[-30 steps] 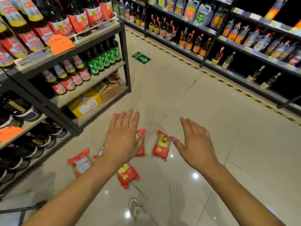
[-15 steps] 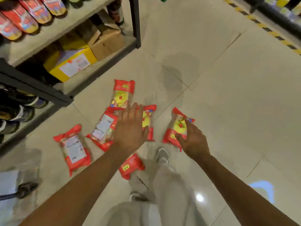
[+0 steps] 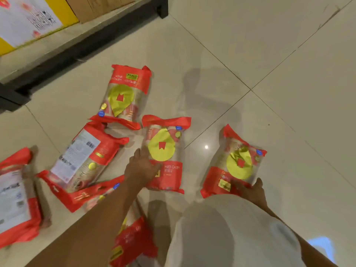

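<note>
Right packet (image 3: 236,162) is lying on the floor (image 3: 269,54), right hand (image 3: 250,191) pinching its near edge. Left hand (image 3: 142,168) is resting, fingers extended, on the middle packet (image 3: 165,149). Packet contents are showing indistinctly.

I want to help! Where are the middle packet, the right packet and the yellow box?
middle packet (image 3: 162,146), head view, on its yellow label.
right packet (image 3: 238,166), head view, on its yellow label.
yellow box (image 3: 63,12), head view, on its yellow side.

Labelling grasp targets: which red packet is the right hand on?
The rightmost packet, lying alone, clear of all the others; the right hand grips its near end. The left hand touches the middle packet instead.
</note>
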`<state>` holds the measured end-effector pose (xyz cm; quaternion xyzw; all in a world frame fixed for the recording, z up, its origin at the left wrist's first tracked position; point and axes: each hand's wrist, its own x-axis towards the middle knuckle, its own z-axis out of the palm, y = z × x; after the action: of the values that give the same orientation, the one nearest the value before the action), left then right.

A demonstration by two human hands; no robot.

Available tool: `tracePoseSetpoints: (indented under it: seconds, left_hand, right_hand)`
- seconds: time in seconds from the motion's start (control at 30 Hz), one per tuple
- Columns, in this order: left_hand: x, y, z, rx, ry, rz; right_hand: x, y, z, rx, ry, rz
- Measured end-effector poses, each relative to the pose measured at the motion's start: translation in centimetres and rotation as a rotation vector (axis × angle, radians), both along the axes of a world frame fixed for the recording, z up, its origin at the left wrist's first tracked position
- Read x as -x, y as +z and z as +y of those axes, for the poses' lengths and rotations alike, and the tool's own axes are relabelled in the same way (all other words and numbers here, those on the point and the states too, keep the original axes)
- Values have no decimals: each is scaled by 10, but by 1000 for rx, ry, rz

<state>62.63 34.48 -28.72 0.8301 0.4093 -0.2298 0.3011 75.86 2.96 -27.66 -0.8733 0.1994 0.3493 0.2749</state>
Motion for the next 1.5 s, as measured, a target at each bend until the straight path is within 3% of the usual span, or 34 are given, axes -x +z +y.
tracePoseSetpoints:
  seconds: [0.17, 0.33, 0.5, 0.6, 0.83, 1.23, 1.33, 1.5]
  left_hand:
    - [-8, -31, 10, 321, 441, -175]
    - [-6, -57, 19, 493, 535, -133]
    - [-23, -6, 4, 358, 490, -207]
    - [-23, 45, 1, 334, 492, -279]
    - [-28, 255, 15, 332, 523, -483]
    - [22, 803, 16, 289, 382, -963]
    - [58, 891, 9, 273, 368, -1062]
    - [131, 972, 2, 183, 444, -1187]
  right_hand:
    - [-13, -31, 0, -152, -177, -47]
    - [-21, -35, 10, -296, -240, 57]
    - [-28, -10, 24, -348, -239, -1]
    - [-29, 43, 33, -450, -294, -22]
    - [-43, 266, 54, -569, -220, -224]
    - [6, 791, 64, -829, -28, -573]
    - [34, 876, 63, -879, 26, -653]
    - [83, 961, 83, -1008, 144, -719]
